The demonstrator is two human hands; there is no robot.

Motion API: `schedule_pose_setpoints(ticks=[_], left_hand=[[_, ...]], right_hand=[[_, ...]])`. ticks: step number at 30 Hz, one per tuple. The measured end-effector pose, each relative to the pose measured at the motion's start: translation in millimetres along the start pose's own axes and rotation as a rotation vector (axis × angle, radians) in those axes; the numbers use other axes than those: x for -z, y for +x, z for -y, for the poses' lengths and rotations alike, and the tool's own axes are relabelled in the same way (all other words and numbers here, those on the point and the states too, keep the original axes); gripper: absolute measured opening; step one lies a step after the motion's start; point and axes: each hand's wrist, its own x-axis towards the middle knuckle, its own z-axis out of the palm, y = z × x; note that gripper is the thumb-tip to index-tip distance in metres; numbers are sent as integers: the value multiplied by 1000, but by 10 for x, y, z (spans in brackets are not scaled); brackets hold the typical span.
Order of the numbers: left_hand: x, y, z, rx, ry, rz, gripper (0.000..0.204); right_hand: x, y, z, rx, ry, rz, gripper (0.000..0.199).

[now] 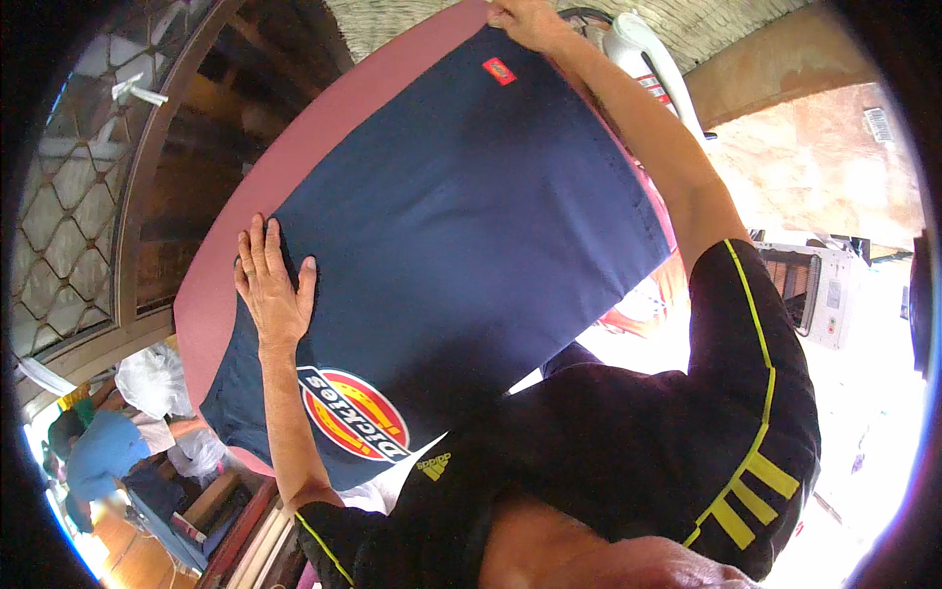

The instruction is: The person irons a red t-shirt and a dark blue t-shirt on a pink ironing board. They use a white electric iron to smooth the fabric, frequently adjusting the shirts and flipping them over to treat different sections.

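My black shirt is closest; beyond it the dark cloth lies spread over the pink board, its round emblem toward me and its small red label at the far end. I seem to be smoothing and squaring it. The next move likely calls for pressing with my left hand while my right hand draws the far corner straight. My left fingers lie extended by the cloth's left edge, thumb apart, gripping nothing. My right fingers bend at that corner; whether they pinch cloth, I cannot tell.
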Motion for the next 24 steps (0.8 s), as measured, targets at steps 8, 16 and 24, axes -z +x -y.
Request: schedule_pose_setpoints(ticks=[8, 16, 24], left_hand=[[-109, 1263, -2310, -434, -277, -20, 65], [-541, 2122, -2718, -274, -62, -73, 80], [-426, 2113, -2796, -234, -78, 9, 79]], right_hand=[[591, -165, 132, 250, -108, 3, 22], [1687, -1550, 66, 5, -305, -238, 40], [1673, -1419, -108, -371, 275, 44, 42]])
